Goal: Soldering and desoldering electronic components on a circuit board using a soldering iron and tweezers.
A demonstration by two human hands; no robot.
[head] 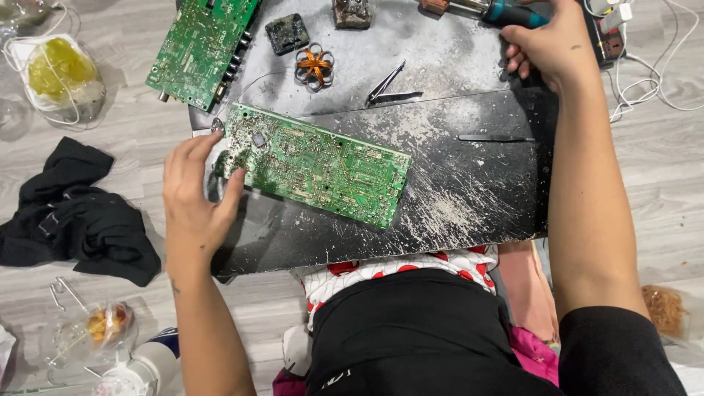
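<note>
A long green circuit board lies solder side up on a scratched black work board. My left hand rests at the circuit board's left end, thumb touching its edge, fingers spread. My right hand reaches to the far right of the work board and closes around the teal handle of a soldering iron. Metal tweezers lie above the circuit board, and a thin dark tweezer lies to its right.
A second green circuit board sits at the far left corner. A copper coil and two burnt components lie nearby. Black cloth and plastic bags are on the grey floor. White cables trail at the right.
</note>
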